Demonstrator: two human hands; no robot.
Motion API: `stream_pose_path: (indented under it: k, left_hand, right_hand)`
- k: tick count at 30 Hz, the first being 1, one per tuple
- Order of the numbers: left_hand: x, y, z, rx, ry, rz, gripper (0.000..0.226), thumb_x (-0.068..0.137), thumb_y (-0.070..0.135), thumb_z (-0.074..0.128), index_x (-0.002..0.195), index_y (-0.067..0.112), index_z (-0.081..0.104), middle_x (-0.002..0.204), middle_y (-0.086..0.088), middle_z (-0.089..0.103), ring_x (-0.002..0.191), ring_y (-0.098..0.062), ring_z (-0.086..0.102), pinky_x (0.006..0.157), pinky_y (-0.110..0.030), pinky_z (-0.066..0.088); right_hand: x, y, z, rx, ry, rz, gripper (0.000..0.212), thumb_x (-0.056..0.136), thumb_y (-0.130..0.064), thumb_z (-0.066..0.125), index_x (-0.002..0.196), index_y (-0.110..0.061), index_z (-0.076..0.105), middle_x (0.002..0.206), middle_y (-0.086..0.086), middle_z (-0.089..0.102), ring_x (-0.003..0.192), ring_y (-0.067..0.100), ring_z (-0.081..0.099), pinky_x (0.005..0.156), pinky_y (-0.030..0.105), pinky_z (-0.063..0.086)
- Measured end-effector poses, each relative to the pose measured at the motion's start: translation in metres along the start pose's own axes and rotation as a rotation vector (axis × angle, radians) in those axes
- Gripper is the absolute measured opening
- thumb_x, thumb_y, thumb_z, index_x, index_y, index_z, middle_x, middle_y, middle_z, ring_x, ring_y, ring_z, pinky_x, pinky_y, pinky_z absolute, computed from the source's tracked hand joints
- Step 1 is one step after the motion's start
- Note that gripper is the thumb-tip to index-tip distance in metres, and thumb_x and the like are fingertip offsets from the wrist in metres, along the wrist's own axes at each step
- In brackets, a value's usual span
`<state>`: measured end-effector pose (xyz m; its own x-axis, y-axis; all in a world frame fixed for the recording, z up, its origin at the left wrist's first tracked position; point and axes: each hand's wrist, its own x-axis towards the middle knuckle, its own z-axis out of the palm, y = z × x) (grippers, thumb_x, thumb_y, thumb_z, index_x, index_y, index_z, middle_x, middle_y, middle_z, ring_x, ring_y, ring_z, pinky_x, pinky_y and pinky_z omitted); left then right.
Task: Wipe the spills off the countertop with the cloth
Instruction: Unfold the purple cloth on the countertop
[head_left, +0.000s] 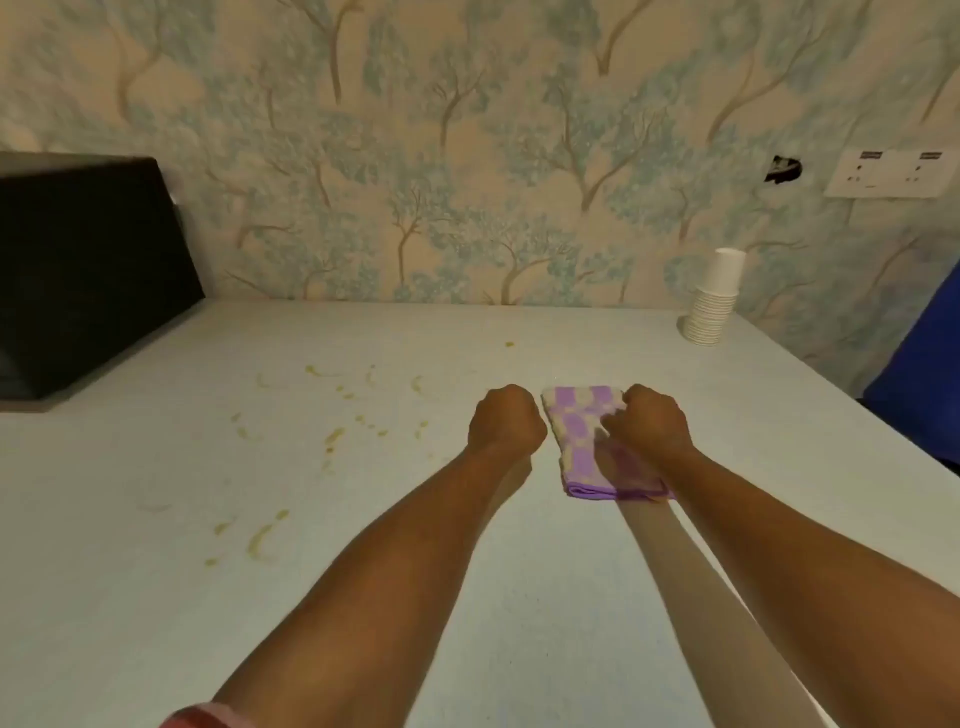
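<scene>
A folded purple-and-cream checked cloth (574, 431) lies flat on the pale countertop (156, 623), right of centre. My right hand (649, 423) rests on the cloth's right side, its fingers curled down onto the fabric and hiding that part of it. My left hand (506, 423) is a closed fist just left of the cloth, beside its edge, with nothing visible in it. Yellowish spills (332, 439) are scattered over the counter left of my hands, with more streaks nearer me (260, 540) and small drops farther back (509, 344).
A black box-shaped appliance (88, 275) stands at the back left against the wallpapered wall. A stack of white paper cups (714, 301) sits at the back right. A blue object (924, 374) lies beyond the counter's right edge. A wall socket (893, 174) is above it.
</scene>
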<state>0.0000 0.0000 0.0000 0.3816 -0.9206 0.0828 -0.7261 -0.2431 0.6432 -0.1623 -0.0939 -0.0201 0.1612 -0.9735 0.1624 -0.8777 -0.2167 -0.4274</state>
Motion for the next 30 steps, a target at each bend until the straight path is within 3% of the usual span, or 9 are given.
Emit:
stream_pose_path:
  k: [3,5,10,14,17,21,25,27,30]
  left_hand:
    - [0.013,0.003,0.011,-0.050,-0.042,-0.024,0.019,0.088,0.005,0.052,0.088,-0.004,0.069,0.096,-0.023,0.071,0.092,-0.037,0.066,0.066,-0.035,0.045]
    - [0.018,0.006,0.019,-0.086,-0.074,-0.063,0.019,0.089,0.006,0.053,0.089,-0.004,0.069,0.099,-0.023,0.070,0.094,-0.037,0.066,0.067,-0.036,0.043]
    - [0.025,0.009,0.033,-0.201,-0.046,-0.162,0.019,0.091,0.012,0.054,0.094,0.002,0.070,0.099,-0.014,0.071,0.080,-0.026,0.059,0.066,-0.031,0.040]
    - [0.022,0.007,0.031,-0.241,-0.049,-0.158,0.022,0.089,0.008,0.058,0.107,0.006,0.070,0.112,-0.011,0.069,0.085,-0.022,0.057,0.068,-0.027,0.041]
    - [0.021,0.005,0.017,-0.087,-0.040,-0.018,0.047,0.087,0.010,0.063,0.132,0.011,0.055,0.137,-0.015,0.052,0.116,-0.031,0.057,0.091,-0.032,0.043]
    - [0.014,0.011,-0.013,-0.083,-0.133,0.187,0.082,0.080,0.016,0.073,0.150,0.013,0.031,0.156,-0.018,0.028,0.145,-0.033,0.026,0.114,-0.038,0.029]
    - [-0.009,0.020,-0.041,-0.243,-0.204,0.252,0.089,0.072,0.010,0.083,0.147,0.008,0.035,0.143,-0.016,0.047,0.131,-0.030,0.047,0.107,-0.046,0.041]
    - [-0.022,0.022,-0.052,-0.331,-0.224,0.221,0.075,0.072,0.012,0.084,0.138,0.013,0.049,0.132,-0.010,0.060,0.120,-0.024,0.059,0.103,-0.045,0.047]
    - [-0.044,0.017,-0.068,-0.402,-0.238,0.181,0.043,0.074,0.027,0.085,0.111,0.013,0.069,0.108,-0.006,0.074,0.097,-0.019,0.069,0.094,-0.040,0.054]
  right_hand:
    - [0.012,0.008,0.006,0.057,-0.036,0.149,0.025,0.084,-0.032,0.066,0.088,-0.011,0.054,0.088,0.008,0.060,0.074,0.023,0.052,0.065,0.030,0.038]
    - [0.020,0.011,0.010,0.108,-0.056,0.208,0.028,0.082,-0.034,0.068,0.080,-0.011,0.052,0.079,0.005,0.057,0.065,0.019,0.051,0.057,0.028,0.037]
    - [0.028,0.006,0.013,0.311,-0.144,0.345,0.033,0.075,-0.035,0.075,0.078,-0.004,0.063,0.073,0.009,0.063,0.070,0.026,0.064,0.061,0.032,0.047]
    - [0.021,0.001,0.005,0.432,-0.162,0.179,0.020,0.083,-0.023,0.065,0.078,-0.003,0.065,0.073,0.012,0.060,0.070,0.029,0.059,0.063,0.034,0.042]
    - [0.007,-0.007,-0.012,0.480,-0.141,0.003,0.016,0.090,-0.019,0.057,0.077,-0.010,0.056,0.076,0.010,0.057,0.071,0.026,0.053,0.065,0.035,0.041]
    - [-0.015,-0.018,-0.036,0.453,-0.147,-0.196,0.009,0.094,-0.019,0.053,0.093,-0.011,0.056,0.088,0.008,0.059,0.080,0.026,0.054,0.072,0.039,0.045]
    - [-0.039,-0.027,-0.058,0.483,-0.216,-0.339,0.007,0.096,-0.018,0.054,0.090,-0.017,0.057,0.083,0.004,0.059,0.075,0.019,0.052,0.067,0.033,0.042]
    - [-0.052,-0.029,-0.066,0.473,-0.259,-0.396,0.008,0.096,-0.017,0.055,0.089,-0.017,0.058,0.083,0.005,0.061,0.074,0.019,0.053,0.064,0.032,0.042]
    - [-0.069,-0.032,-0.076,0.476,-0.344,-0.440,0.010,0.097,-0.019,0.057,0.102,-0.011,0.061,0.097,0.016,0.067,0.081,0.022,0.060,0.072,0.038,0.050]
